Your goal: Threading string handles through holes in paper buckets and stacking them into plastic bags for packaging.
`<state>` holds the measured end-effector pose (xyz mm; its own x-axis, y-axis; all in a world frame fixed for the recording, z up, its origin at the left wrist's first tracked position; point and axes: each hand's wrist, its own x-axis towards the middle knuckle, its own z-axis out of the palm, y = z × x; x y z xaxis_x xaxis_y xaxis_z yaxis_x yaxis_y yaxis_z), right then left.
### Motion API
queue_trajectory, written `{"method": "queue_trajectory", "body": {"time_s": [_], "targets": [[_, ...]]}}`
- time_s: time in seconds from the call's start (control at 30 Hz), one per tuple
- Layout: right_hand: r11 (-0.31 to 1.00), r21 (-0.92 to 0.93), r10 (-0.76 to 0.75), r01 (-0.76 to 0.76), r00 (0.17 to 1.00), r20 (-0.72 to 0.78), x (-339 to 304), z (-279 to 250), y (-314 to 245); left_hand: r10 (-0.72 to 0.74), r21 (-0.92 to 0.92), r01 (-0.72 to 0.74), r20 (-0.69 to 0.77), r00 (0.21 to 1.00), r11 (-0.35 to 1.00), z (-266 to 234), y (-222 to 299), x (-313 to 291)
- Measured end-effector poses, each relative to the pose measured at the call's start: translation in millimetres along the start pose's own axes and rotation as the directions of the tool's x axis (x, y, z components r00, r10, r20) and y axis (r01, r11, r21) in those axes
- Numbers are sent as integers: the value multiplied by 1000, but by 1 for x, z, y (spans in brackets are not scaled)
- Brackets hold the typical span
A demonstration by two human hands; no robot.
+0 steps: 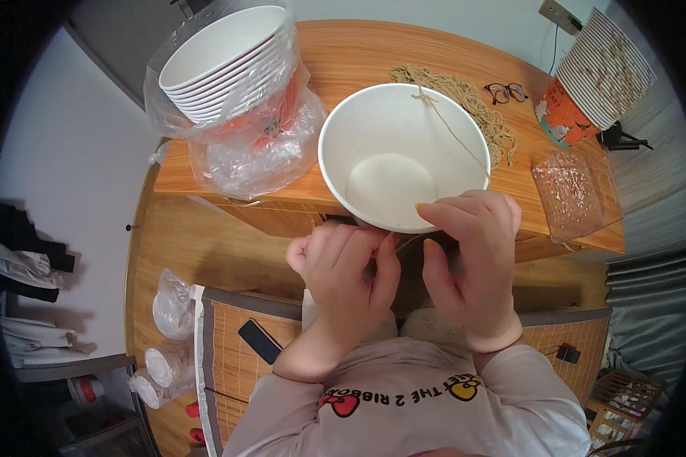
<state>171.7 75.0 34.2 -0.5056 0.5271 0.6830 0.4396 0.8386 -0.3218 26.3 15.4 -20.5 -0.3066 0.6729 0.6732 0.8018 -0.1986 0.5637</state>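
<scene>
A large white paper bucket [392, 179] stands tilted at the table's near edge, its mouth facing me. A thin tan twine [453, 133] is tied at its far rim and runs across the inside to the right rim. My left hand [343, 263] is at the near rim, fingers curled and thumb pressed to the index finger. A short piece of the twine shows at its fingertips, below the rim. My right hand [472, 259] is at the near right rim, thumb and index finger apart, the index tip at the rim. Its other fingers are partly hidden.
Stacked white buckets [225, 57] in a clear plastic bag stand at the left on the wooden table [343, 57]. Behind the bucket lies a heap of tan twine [499, 141]. Glasses [505, 93], a striped orange bucket [564, 114] and a clear tray [568, 198] are right. A phone [260, 340] lies beside me.
</scene>
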Motion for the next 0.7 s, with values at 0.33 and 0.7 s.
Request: {"method": "queue_trajectory", "body": {"time_s": [0.33,0.7], "targets": [[999,-14,-43,44,997,63,3,-1,-1,8,23,-9,34,999,1000,1,-1,2],[1000,15,-14,12,993,118,11,0,-2,21,36,-21,3,1000,999,-1,1,5]]}}
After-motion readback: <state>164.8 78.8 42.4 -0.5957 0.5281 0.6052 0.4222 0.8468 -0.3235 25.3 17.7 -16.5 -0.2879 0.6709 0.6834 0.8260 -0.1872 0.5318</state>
